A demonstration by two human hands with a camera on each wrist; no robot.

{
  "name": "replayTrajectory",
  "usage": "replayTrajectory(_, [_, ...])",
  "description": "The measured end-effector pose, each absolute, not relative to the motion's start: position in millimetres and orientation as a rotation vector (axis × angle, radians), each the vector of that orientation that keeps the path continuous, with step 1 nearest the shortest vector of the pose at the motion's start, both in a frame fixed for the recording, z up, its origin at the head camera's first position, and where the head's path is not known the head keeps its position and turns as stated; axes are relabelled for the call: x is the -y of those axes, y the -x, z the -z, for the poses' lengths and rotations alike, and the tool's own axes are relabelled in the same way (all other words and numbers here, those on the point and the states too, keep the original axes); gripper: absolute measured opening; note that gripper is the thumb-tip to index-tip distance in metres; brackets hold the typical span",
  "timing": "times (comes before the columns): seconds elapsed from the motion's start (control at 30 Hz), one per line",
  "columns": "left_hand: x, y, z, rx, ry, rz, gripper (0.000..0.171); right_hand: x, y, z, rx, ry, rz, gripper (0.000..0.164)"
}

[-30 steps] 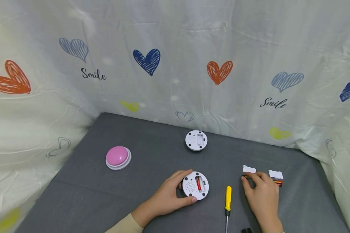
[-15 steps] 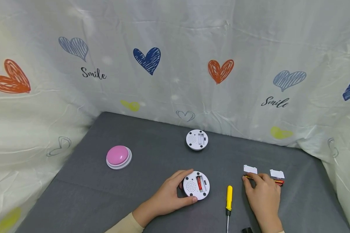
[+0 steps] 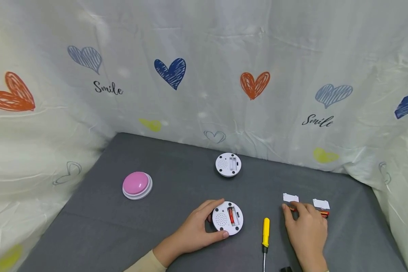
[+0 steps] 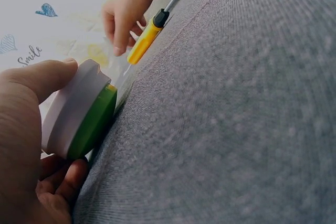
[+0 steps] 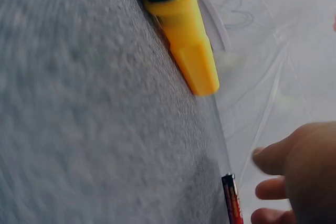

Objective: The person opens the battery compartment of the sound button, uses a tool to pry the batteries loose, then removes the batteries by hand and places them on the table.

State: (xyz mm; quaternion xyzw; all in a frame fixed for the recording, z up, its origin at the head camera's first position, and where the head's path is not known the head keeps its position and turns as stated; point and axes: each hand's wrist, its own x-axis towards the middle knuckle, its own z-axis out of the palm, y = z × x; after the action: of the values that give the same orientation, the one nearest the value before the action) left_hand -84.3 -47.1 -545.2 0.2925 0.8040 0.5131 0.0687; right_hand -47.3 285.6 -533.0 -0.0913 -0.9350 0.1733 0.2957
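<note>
In the head view my left hand (image 3: 202, 228) grips a round push-button buzzer (image 3: 221, 219) by its edge, thumb on the near side and fingers on the far side. Its white underside faces up, one red battery (image 3: 231, 215) lying in the two-slot compartment. The left wrist view shows its green button (image 4: 94, 124) turned toward the cloth. My right hand (image 3: 307, 230) is over loose red batteries (image 3: 323, 214), partly hiding them. A battery (image 5: 232, 200) lies beside its fingers in the right wrist view, the visible part not enclosed by them. Two white battery covers (image 3: 290, 197) lie just beyond.
A yellow-handled screwdriver (image 3: 266, 232) lies between the hands, with a black object (image 3: 286, 269) at the lower edge. Another upturned buzzer (image 3: 228, 164) sits at the back, and a pink-button buzzer (image 3: 136, 185) at left. A printed curtain (image 3: 204, 83) borders the grey cloth (image 3: 88, 226).
A battery under my right hand has turned or shifted, so more of its red side shows between thumb and forefinger. My left hand and its buzzer stay put.
</note>
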Motion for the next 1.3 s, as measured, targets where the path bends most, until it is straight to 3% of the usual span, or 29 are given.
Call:
replayTrajectory(0.27, [48.6,82.8,544.1,-2.403,-0.901,-1.541,0.085,-260.9,46.9,531.9,2.395,0.061,-0.678,0.018])
replayTrajectory(0.67, [48.8,83.1,544.9,-2.355,-0.936,-1.542,0.087,-222.3,40.4,535.9,2.438,-0.661,-0.958,0.05])
replayTrajectory(0.83, [50.6,82.9,544.5,-2.339,-0.926,-1.528,0.086,-209.2,41.6,533.8,2.492,-0.748,-0.981,0.053])
replayTrajectory(1.3, [51.6,80.1,544.5,-2.401,-0.949,-1.47,0.087,-201.1,52.1,517.7,2.49,-0.89,-0.897,0.032])
